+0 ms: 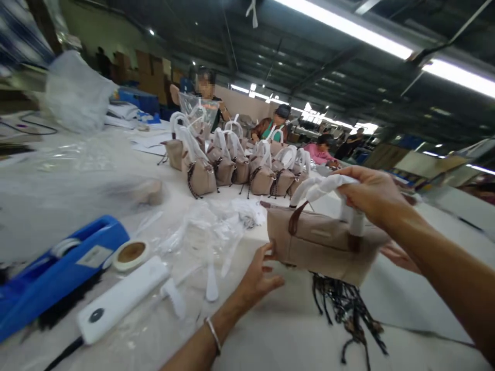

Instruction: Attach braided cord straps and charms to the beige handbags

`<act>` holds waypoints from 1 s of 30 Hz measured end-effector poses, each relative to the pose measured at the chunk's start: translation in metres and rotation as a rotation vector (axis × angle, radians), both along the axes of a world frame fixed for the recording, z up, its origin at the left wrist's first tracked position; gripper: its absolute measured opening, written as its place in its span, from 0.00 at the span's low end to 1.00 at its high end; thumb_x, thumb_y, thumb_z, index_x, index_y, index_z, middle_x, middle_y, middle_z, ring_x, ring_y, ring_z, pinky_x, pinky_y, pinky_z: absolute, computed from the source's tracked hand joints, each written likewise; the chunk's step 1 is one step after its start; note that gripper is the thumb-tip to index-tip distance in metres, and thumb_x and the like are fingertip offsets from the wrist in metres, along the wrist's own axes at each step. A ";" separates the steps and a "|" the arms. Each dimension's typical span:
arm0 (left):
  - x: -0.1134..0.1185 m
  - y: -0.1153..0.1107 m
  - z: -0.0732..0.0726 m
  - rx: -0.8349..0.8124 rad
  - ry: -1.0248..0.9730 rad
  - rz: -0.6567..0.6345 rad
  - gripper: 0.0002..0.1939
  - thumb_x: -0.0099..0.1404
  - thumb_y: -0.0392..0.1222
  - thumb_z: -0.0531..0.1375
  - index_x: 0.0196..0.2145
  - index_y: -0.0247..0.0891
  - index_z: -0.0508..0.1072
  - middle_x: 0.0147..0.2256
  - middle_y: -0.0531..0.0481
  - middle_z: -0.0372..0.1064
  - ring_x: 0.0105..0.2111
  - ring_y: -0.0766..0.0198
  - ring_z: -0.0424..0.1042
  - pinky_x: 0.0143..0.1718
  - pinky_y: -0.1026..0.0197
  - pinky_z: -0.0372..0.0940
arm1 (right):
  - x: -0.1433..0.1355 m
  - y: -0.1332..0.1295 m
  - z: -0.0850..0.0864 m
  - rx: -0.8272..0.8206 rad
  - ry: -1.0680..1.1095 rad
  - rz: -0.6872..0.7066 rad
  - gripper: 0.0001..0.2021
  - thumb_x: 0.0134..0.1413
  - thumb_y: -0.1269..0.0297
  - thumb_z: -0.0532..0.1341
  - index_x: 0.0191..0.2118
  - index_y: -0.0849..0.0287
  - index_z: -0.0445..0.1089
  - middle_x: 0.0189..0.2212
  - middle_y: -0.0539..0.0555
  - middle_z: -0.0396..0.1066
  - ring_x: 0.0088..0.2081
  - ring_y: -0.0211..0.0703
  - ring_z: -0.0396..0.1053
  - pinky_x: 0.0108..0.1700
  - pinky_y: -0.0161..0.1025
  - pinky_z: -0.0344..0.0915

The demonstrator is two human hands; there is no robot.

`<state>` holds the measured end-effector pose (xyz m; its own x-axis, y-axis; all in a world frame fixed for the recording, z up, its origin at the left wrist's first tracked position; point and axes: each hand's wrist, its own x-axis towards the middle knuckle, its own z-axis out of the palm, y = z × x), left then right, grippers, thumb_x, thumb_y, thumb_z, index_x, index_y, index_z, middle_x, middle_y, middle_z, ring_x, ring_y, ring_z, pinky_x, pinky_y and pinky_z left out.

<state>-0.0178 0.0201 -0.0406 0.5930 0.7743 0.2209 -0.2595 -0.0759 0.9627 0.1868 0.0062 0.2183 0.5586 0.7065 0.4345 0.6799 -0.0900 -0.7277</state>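
Four o'clock, and our right hand (pixel 371 195) grips the beige bag (pixel 323 247) by its wrapped handles (pixel 323 187), likely so the tassels (pixel 340 304) hang free! Our left hand (pixel 253 278), open beside its end, seemingly guards against swinging.

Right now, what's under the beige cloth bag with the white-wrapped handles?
Dark stringy tassels hang below the beige cloth bag in the right hand, over the pale tabletop. The bag's front hides its underside from me.
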 end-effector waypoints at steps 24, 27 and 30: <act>-0.053 -0.044 -0.010 0.248 0.467 0.181 0.17 0.63 0.51 0.57 0.45 0.37 0.67 0.44 0.43 0.68 0.43 0.51 0.73 0.44 0.46 0.71 | -0.015 -0.146 -0.148 -0.052 0.284 0.120 0.26 0.50 0.52 0.66 0.55 0.56 0.68 0.53 0.59 0.70 0.52 0.53 0.68 0.51 0.50 0.67; -0.042 -0.052 -0.016 0.197 0.474 0.183 0.18 0.60 0.51 0.59 0.43 0.37 0.66 0.42 0.43 0.68 0.41 0.52 0.74 0.43 0.47 0.71 | -0.031 -0.148 -0.191 -0.127 0.370 0.283 0.23 0.57 0.52 0.61 0.56 0.54 0.68 0.55 0.57 0.70 0.53 0.52 0.68 0.53 0.50 0.66; -0.027 -0.049 -0.019 0.201 0.433 0.237 0.19 0.57 0.51 0.61 0.40 0.36 0.66 0.40 0.43 0.68 0.43 0.49 0.71 0.42 0.47 0.70 | -0.048 -0.135 -0.203 -0.016 0.338 0.263 0.19 0.60 0.54 0.58 0.54 0.54 0.70 0.53 0.55 0.71 0.54 0.48 0.67 0.58 0.47 0.61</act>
<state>-0.0447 -0.0291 -0.0593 0.4767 0.8657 0.1524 0.2055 -0.2784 0.9382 0.1386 -0.1288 0.0155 0.4676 0.8491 0.2459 0.4045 0.0418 -0.9136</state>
